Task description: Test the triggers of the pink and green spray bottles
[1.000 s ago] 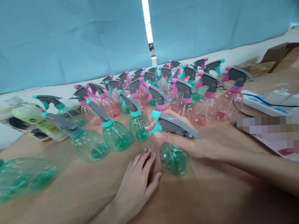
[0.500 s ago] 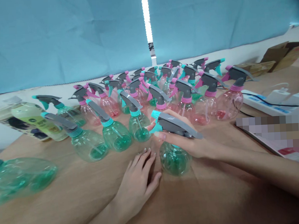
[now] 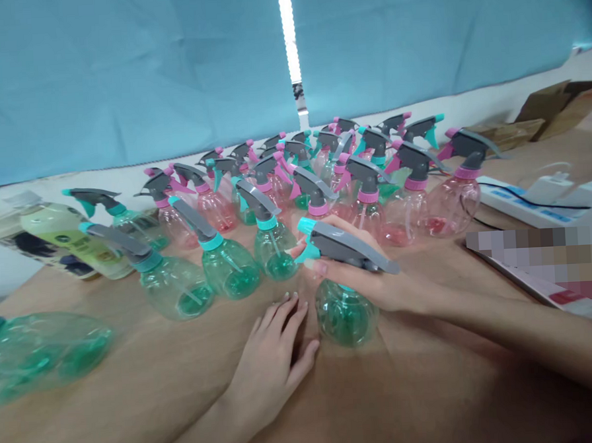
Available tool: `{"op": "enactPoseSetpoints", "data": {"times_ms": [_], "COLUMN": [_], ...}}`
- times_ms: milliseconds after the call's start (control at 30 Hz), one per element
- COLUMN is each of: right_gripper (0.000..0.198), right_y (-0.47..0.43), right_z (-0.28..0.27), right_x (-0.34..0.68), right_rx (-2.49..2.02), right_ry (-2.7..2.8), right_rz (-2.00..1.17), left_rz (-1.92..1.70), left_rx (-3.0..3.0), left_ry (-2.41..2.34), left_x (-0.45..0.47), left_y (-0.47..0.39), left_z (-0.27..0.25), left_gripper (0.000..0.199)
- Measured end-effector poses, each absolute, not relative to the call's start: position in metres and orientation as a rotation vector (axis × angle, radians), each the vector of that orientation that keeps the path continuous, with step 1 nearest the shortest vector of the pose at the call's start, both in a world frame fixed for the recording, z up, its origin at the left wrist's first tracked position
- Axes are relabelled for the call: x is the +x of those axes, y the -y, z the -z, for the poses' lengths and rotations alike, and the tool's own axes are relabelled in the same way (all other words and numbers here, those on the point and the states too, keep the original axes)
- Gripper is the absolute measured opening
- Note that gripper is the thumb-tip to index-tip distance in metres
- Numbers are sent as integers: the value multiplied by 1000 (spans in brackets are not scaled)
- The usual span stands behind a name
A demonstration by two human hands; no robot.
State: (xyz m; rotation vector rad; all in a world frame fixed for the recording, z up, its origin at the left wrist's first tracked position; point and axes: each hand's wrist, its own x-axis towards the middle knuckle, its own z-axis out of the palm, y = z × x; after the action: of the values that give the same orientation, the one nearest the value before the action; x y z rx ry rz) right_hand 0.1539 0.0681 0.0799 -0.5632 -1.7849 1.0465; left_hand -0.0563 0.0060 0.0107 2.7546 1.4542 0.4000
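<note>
My right hand [image 3: 365,274] is wrapped round the neck of a green spray bottle [image 3: 347,321], under its grey head with a teal nozzle and trigger. The bottle stands upright on the wooden table [image 3: 330,405], and the grip hides its collar. My left hand [image 3: 273,351] lies flat on the table just left of that bottle, fingers stretched out and holding nothing. Beyond my hands stand more green spray bottles [image 3: 230,271] with teal collars, and behind them several pink spray bottles [image 3: 454,203].
At the left, a green bottle [image 3: 59,346] lies on its side, with labelled bottles [image 3: 73,240] behind. To the right are a white power strip [image 3: 516,203] with chargers, a blurred-out flat object [image 3: 536,262] and cardboard boxes [image 3: 548,116]. A blue cloth [image 3: 144,77] hangs at the back.
Almost nothing differs. Both hands and the held spray bottle keep their places; the whole view has shifted very slightly.
</note>
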Motion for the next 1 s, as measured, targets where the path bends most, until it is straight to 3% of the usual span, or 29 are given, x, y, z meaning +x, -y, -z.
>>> {"op": "enactPoseSetpoints", "data": {"times_ms": [667,1000], "right_gripper": [8,13], "right_y": [-69,-65], "right_z": [-81,-85], "right_x": [153,152], "right_rx": [-593,-650], "right_ry": [1808,1752], "right_rz": [-1012,-1050], "left_rz": [-421,-417], "left_rx": [2749,2747], "left_ry": [-1444,-1451], "left_x": [-56,-56], "left_y": [-6,-6], "left_z": [-11,-12], "left_gripper": [44,44]}}
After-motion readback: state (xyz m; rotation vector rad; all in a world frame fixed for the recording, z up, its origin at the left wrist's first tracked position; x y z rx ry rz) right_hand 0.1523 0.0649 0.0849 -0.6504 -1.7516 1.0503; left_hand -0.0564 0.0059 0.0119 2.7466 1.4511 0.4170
